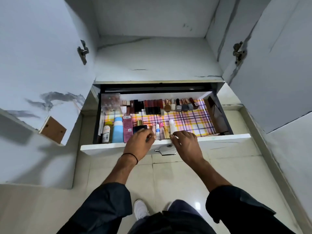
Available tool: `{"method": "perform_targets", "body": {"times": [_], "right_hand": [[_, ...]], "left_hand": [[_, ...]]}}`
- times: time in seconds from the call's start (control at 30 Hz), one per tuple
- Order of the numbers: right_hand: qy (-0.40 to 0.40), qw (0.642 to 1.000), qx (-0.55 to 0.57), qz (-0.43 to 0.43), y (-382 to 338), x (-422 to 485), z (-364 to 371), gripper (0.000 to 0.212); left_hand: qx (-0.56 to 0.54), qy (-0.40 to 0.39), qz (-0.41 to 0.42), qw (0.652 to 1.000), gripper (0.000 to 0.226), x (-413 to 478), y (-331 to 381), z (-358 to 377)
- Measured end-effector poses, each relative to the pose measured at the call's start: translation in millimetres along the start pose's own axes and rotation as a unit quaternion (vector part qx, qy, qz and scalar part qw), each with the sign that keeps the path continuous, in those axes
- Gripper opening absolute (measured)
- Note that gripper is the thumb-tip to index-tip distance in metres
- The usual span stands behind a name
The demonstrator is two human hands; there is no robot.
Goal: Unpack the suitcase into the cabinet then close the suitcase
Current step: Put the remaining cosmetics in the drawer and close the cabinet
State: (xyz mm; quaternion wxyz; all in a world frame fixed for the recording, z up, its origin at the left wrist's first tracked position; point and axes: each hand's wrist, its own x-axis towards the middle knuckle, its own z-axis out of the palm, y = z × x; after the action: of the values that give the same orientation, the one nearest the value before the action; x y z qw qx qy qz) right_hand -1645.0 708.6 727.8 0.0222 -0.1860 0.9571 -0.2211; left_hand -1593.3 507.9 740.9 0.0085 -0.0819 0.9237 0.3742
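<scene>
The cabinet's drawer (219, 140) stands pulled out, lined with checked paper (190, 122) and holding cosmetics. A row of lipsticks (152, 107) and nail polish bottles (184, 105) lies along its back. At the front lie a blue bottle (117, 130), a pink box (127, 128), several small tubes and a white bottle (171, 126). My left hand (138, 144) reaches over the drawer's front edge and pinches a small slim item (149, 136) among the tubes. My right hand (185, 144) hovers at the front edge beside the white bottle, fingers bent, holding nothing. The suitcase is out of view.
Both cabinet doors, left (33, 65) and right (278, 65), hang open. A bare marble-patterned shelf (152, 61) sits above the drawer. A clear box (111, 103) fills the drawer's back left corner. The drawer handle (166, 151) faces me. Pale floor tiles lie below.
</scene>
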Motion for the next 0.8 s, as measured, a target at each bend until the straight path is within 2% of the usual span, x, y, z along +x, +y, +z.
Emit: {"method": "perform_targets", "body": {"times": [0.13, 0.23, 0.33, 0.43, 0.53, 0.63, 0.7, 0.8], "right_hand": [[0.004, 0.998, 0.055, -0.019, 4, -6, -18, 0.043], [0.053, 0.991, 0.124, -0.012, 9, -12, -55, 0.035], [0.12, 0.98, 0.149, -0.047, 15, -8, -109, 0.028], [0.196, 0.961, 0.185, -0.056, 21, -3, -175, 0.026], [0.244, 0.937, 0.245, -0.053, 23, -4, -226, 0.018], [0.227, 0.941, 0.248, -0.041, 23, -4, -250, 0.018], [0.177, 0.954, 0.241, -0.027, 21, -8, -249, 0.02], [0.073, 0.978, 0.195, 0.012, 30, -17, -211, 0.019]], "left_hand": [[-0.012, 0.053, -0.01, 0.998, 0.012, -25, 0, -10], [-0.034, 0.099, -0.014, 0.994, 0.011, -30, 24, -23], [-0.085, 0.142, 0.017, 0.986, 0.011, -19, 66, -44], [-0.14, 0.203, 0.043, 0.968, 0.011, -10, 111, -70], [-0.146, 0.229, 0.065, 0.96, 0.012, -10, 146, -89], [-0.161, 0.202, 0.064, 0.964, 0.012, -15, 173, -91], [-0.164, 0.163, 0.04, 0.972, 0.011, -20, 176, -82], [-0.145, 0.122, -0.064, 0.98, 0.013, -31, 149, -47]]}}
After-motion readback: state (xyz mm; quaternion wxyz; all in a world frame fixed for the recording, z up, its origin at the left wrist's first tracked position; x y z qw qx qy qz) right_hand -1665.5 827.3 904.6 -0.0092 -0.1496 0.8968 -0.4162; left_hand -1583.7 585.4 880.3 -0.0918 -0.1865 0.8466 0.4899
